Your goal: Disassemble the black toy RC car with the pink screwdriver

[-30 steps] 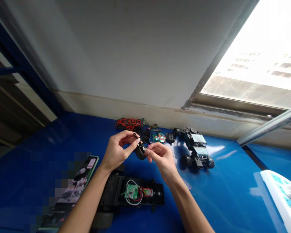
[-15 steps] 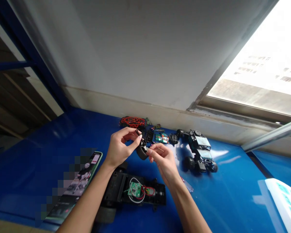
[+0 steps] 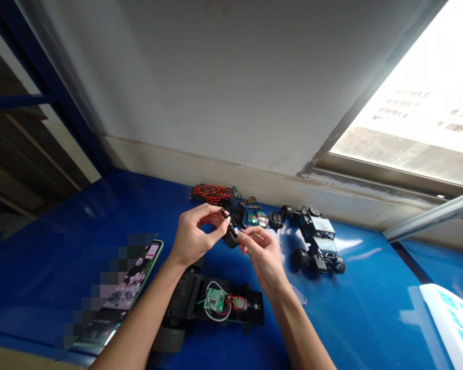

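Note:
Above a blue table (image 3: 100, 216), both my hands meet on a small black toy-car wheel (image 3: 230, 238). My left hand (image 3: 195, 234) pinches its upper edge with thumb and forefinger. My right hand (image 3: 259, 252) grips the wheel's right side with closed fingertips. Below my wrists lies an open black toy-car chassis (image 3: 216, 306) with a green circuit board (image 3: 213, 299) and red and white wires exposed.
A dark toy off-road truck (image 3: 316, 239) stands to the right. A red roll-cage shell (image 3: 211, 193) and small car parts (image 3: 254, 217) lie near the wall. A phone in a green case (image 3: 127, 288) lies left. A white tray (image 3: 451, 318) sits at the right edge.
The wheel and both hands have shifted slightly up and right, and the fingers have turned a little around the wheel. The view moved rightward since the earliest frame.

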`<state>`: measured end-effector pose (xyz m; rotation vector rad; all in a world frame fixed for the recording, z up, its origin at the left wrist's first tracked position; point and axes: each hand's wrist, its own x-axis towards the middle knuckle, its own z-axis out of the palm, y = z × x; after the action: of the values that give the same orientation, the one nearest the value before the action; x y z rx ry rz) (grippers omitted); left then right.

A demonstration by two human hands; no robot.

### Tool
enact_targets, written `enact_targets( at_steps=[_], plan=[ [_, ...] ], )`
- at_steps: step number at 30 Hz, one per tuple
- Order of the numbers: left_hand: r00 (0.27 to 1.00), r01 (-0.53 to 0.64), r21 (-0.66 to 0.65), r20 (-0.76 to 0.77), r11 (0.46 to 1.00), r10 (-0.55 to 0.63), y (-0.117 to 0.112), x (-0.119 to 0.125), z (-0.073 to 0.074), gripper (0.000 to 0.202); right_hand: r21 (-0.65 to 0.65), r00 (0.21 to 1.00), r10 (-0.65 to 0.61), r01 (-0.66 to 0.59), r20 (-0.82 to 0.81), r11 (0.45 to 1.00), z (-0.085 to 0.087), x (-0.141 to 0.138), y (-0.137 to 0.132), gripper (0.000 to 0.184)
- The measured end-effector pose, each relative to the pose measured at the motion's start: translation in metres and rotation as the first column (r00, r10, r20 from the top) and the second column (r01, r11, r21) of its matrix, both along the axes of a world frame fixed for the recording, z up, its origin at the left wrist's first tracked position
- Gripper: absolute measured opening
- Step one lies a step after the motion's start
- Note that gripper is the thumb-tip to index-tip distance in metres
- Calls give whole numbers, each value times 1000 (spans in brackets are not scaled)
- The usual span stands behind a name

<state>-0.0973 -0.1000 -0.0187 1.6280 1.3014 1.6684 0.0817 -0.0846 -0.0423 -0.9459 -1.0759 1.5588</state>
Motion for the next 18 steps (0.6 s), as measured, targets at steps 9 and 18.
enact_targets(
  at_steps=[9, 18],
  plan=[
    [999, -39, 30, -17, 999, 39, -1, 2, -2, 10, 28, 1000, -1, 1, 7, 1000, -4, 1, 1, 28],
    [1000, -8, 27, -28, 1000, 9, -2, 2, 0, 8, 16, 1000, -21, 21, 3, 1000, -4, 0, 0, 28]
  ],
)
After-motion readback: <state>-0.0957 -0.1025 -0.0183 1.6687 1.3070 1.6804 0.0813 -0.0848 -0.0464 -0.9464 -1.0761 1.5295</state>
